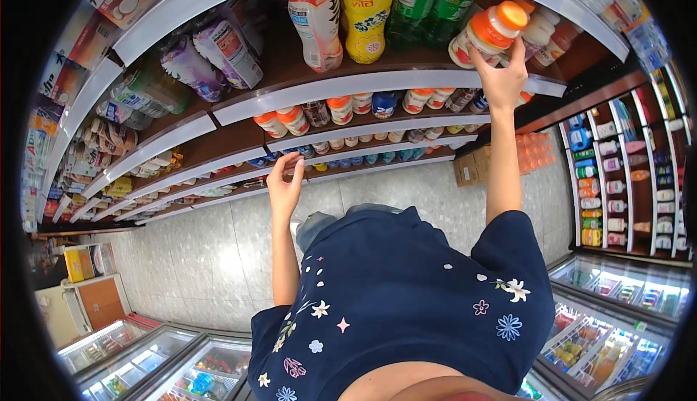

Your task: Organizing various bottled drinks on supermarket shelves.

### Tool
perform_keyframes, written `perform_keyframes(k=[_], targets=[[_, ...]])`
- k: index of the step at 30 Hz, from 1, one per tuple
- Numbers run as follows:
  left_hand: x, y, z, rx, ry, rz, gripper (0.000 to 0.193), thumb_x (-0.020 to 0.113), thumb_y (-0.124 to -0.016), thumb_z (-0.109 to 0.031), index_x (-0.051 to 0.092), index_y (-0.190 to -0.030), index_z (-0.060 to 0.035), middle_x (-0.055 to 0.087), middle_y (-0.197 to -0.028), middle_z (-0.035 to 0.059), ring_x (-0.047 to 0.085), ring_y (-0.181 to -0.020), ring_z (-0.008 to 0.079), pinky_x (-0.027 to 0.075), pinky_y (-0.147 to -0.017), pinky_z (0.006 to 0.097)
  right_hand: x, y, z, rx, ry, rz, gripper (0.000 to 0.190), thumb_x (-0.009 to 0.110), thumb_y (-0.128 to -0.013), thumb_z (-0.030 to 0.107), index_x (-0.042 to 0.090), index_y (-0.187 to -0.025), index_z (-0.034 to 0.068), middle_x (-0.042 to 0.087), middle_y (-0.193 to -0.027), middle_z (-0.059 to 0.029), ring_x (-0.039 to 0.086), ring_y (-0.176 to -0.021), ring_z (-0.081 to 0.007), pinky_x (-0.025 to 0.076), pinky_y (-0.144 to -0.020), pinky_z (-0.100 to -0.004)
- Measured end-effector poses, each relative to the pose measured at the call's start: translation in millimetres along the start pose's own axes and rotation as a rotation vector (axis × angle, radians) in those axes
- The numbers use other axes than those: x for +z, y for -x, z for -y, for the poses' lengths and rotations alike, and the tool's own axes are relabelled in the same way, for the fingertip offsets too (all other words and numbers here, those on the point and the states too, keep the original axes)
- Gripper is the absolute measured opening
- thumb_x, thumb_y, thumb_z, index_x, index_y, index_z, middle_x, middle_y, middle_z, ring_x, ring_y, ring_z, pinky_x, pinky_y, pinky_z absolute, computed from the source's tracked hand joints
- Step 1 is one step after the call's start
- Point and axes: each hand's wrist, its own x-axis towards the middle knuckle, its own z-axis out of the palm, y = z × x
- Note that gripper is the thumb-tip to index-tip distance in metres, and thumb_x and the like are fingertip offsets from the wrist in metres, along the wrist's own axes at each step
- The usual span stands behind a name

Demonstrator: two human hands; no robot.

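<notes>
My right hand is closed around a white plastic bottle with an orange cap, tilted at the right end of an upper shelf. Beside it on that shelf stand green plastic bottles, a yellow drink bottle and a pink-and-white bottle. My left hand hangs in front of the lower shelves with its fingers loosely curled and nothing between them. Near it, a row of orange-capped bottles stands on the shelf below.
White shelf edges curve across the front. Cardboard boxes and pink-orange bottles stand on the tiled floor at the right. Another stocked shelf is further right. Glass-topped freezers are behind me on both sides.
</notes>
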Motion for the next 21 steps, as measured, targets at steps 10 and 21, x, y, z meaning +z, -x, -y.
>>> perform_keyframes(k=[10,21], targets=[[-19.4,27.6,8.5,-0.067,-0.052,-0.041,0.021,0.064,-0.088,-0.012,0.063,-0.106,0.0,0.068,-0.094,0.0078,0.063,-0.086,0.0124,0.049,-0.08,0.0259,20.1,-7.4,-3.6,0.137,0.005,-0.025,0.075,0.082,-0.065,0.031,0.052,-0.123,-0.004,0.067,-0.096,-0.0193,0.067,-0.085,-0.0301,0.051,-0.077,-0.0376],[-25.8,58.7,28.4,-0.187,-0.07,-0.028,0.023,0.064,-0.088,-0.015,0.063,-0.105,0.0011,0.067,-0.092,0.0093,0.063,-0.086,0.0135,0.049,-0.079,0.0266,33.1,-7.1,-4.0,0.033,0.153,-0.093,0.076,0.082,-0.067,0.031,0.052,-0.124,-0.009,0.068,-0.095,-0.0201,0.068,-0.084,-0.0266,0.051,-0.077,-0.0329]])
